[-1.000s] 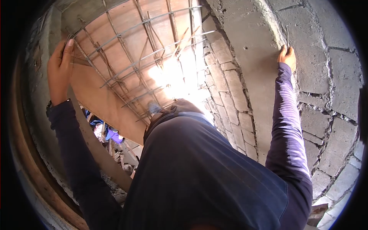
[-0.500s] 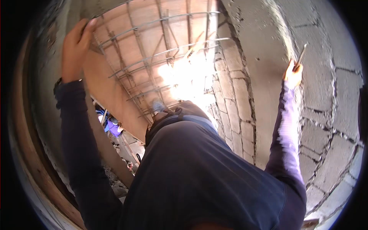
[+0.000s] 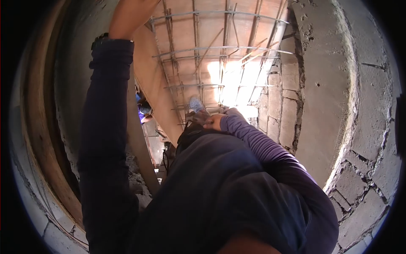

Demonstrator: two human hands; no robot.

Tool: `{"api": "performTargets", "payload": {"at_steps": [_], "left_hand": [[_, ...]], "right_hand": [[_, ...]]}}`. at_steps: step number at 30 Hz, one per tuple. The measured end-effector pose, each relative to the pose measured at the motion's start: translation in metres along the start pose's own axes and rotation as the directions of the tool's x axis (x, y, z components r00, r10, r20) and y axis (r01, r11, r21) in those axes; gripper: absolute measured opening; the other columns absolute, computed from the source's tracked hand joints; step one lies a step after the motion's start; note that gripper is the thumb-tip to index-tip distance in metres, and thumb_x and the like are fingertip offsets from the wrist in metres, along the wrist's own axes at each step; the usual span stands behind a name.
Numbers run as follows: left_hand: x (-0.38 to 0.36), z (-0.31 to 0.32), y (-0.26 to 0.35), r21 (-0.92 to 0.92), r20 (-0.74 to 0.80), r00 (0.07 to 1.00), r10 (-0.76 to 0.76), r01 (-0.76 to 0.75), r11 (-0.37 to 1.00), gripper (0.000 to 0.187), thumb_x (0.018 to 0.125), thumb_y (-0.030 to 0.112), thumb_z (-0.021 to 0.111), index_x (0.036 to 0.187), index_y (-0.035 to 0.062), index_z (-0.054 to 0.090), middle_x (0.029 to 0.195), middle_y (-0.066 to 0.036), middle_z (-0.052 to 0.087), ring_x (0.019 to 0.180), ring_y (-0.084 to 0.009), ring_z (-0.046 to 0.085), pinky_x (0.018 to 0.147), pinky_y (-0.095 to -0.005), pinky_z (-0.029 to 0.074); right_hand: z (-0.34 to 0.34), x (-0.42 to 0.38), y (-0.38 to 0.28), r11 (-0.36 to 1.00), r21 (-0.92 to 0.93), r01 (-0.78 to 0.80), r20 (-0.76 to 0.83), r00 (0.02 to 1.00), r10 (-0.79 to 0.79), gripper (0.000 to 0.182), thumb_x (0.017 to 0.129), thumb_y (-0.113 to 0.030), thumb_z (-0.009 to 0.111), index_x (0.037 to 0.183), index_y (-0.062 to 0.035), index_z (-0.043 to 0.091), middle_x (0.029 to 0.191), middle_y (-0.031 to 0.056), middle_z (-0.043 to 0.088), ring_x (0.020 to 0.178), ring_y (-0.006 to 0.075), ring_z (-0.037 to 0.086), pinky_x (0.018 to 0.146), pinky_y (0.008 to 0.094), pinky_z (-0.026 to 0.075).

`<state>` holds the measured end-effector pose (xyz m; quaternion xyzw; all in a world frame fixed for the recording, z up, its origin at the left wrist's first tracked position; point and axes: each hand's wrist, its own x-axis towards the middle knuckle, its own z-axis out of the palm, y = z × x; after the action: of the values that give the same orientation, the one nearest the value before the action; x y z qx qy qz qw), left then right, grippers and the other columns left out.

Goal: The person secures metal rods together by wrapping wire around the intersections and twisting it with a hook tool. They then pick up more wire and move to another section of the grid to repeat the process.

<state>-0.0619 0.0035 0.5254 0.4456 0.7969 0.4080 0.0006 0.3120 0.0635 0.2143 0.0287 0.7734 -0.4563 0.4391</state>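
At the top left my left hand (image 3: pixel 134 17) is raised beside the grey concrete; the frame's top edge cuts off its fingers, so its grip is hidden. My right hand (image 3: pixel 216 122) is down at the front of my waist, against the dark trousers (image 3: pixel 196 126). Its fingers look curled in, and what they hold, if anything, cannot be made out. The slim pointed tool seen earlier in that hand does not show now.
A rebar grid (image 3: pixel 196 51) lies below over reddish boards. A wooden board (image 3: pixel 154 91) borders it on the left. A block wall (image 3: pixel 292 97) and smooth concrete (image 3: pixel 323 84) rise on the right. Another person (image 3: pixel 145 112) is low at the left, beyond the board.
My right hand has come from the right-hand wall down to my waist. The slim tool has gone from sight. My left hand shows higher, partly out of frame, as the view has shifted.
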Motion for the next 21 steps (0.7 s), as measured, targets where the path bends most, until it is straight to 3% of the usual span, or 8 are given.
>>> {"api": "performTargets", "payload": {"at_steps": [2, 6, 8, 14, 16, 18, 20, 21], "left_hand": [[0.0, -0.001, 0.001, 0.014, -0.007, 1.0, 0.002, -0.002, 1.0, 0.034, 0.101, 0.024, 0.058, 0.083, -0.0043, 0.052, 0.07, -0.014, 0.046, 0.066, -0.0204, 0.045, 0.063, -0.0376, 0.038], [-0.002, -0.002, 0.002, 0.093, 0.004, 1.0, -0.021, 0.02, 0.995, 0.035, 0.101, 0.027, 0.057, 0.086, -0.0053, 0.056, 0.073, -0.018, 0.053, 0.068, -0.0266, 0.052, 0.065, -0.0398, 0.041], [-0.001, -0.001, -0.001, 0.122, -0.017, 1.0, 0.016, -0.014, 0.992, 0.035, 0.101, 0.027, 0.057, 0.088, -0.005, 0.058, 0.076, -0.02, 0.056, 0.07, -0.0302, 0.054, 0.066, -0.0405, 0.042], [-0.011, 0.014, 0.01, 0.254, -0.179, 0.968, 0.177, -0.128, 0.959, 0.032, 0.1, 0.028, 0.057, 0.093, -0.0025, 0.061, 0.081, -0.024, 0.06, 0.071, -0.039, 0.055, 0.066, -0.0418, 0.045], [-0.016, 0.024, 0.02, 0.351, -0.214, 0.951, 0.222, -0.137, 0.926, 0.031, 0.101, 0.028, 0.057, 0.094, -0.0018, 0.061, 0.081, -0.024, 0.06, 0.068, -0.0402, 0.053, 0.065, -0.0417, 0.045], [-0.025, 0.032, 0.03, 0.324, -0.224, 0.969, 0.109, -0.031, 0.946, 0.028, 0.099, 0.027, 0.06, 0.096, -0.0011, 0.062, 0.078, -0.022, 0.059, 0.066, -0.0365, 0.051, 0.063, -0.0403, 0.044], [-0.04, 0.044, 0.042, 0.29, -0.222, 0.975, -0.007, 0.073, 0.954, 0.026, 0.098, 0.025, 0.063, 0.097, -0.0003, 0.062, 0.075, -0.019, 0.058, 0.063, -0.0328, 0.05, 0.062, -0.0388, 0.043], [-0.048, 0.051, 0.047, 0.272, -0.226, 0.972, -0.062, 0.124, 0.954, 0.025, 0.097, 0.025, 0.064, 0.098, 0.0, 0.063, 0.073, -0.018, 0.057, 0.062, -0.031, 0.049, 0.061, -0.0381, 0.043]], "right_hand": [[-0.002, -0.005, 0.0, 0.992, -0.005, -0.123, 0.032, 0.992, 0.123, 0.055, 0.096, -0.057, 0.057, 0.122, -0.0102, 0.07, 0.116, 0.0215, 0.07, 0.112, 0.0375, 0.065, 0.101, 0.044, 0.048], [0.009, -0.011, 0.006, 0.988, -0.109, -0.108, -0.028, 0.994, 0.106, 0.057, 0.094, -0.056, 0.058, 0.128, -0.0115, 0.067, 0.126, 0.0221, 0.066, 0.119, 0.0402, 0.061, 0.104, 0.0466, 0.046], [0.001, -0.023, 0.008, 0.972, -0.186, -0.142, -0.01, 0.99, 0.142, 0.061, 0.096, -0.061, 0.051, 0.124, -0.0093, 0.069, 0.12, 0.0198, 0.069, 0.115, 0.0373, 0.064, 0.104, 0.0463, 0.045], [-0.04, -0.053, 0.005, 0.987, -0.151, -0.057, 0.124, 0.989, 0.076, 0.058, 0.097, -0.058, 0.052, 0.117, -0.0068, 0.07, 0.108, 0.0194, 0.071, 0.107, 0.033, 0.066, 0.095, 0.0427, 0.048], [-0.046, -0.06, 0.024, 0.994, -0.091, -0.057, 0.125, 0.99, 0.068, 0.051, 0.098, -0.052, 0.056, 0.109, -0.0054, 0.072, 0.098, 0.0174, 0.071, 0.093, 0.0264, 0.066, 0.086, 0.0389, 0.049], [-0.056, -0.077, 0.038, 0.987, 0.106, 0.12, -0.055, 0.992, -0.114, 0.044, 0.099, -0.045, 0.058, 0.102, -0.0037, 0.071, 0.088, 0.0138, 0.069, 0.081, 0.022, 0.063, 0.079, 0.0379, 0.048], [-0.075, -0.098, 0.05, 0.982, 0.127, 0.141, -0.103, 0.986, -0.128, 0.04, 0.099, -0.041, 0.059, 0.1, -0.0024, 0.07, 0.083, 0.0122, 0.067, 0.077, 0.0194, 0.061, 0.073, 0.0359, 0.049], [-0.086, -0.106, 0.065, 0.931, 0.363, 0.039, -0.132, 0.991, 0.009, 0.037, 0.099, -0.037, 0.059, 0.097, -0.0019, 0.069, 0.08, 0.0106, 0.066, 0.075, 0.018, 0.06, 0.07, 0.0342, 0.05]]}}
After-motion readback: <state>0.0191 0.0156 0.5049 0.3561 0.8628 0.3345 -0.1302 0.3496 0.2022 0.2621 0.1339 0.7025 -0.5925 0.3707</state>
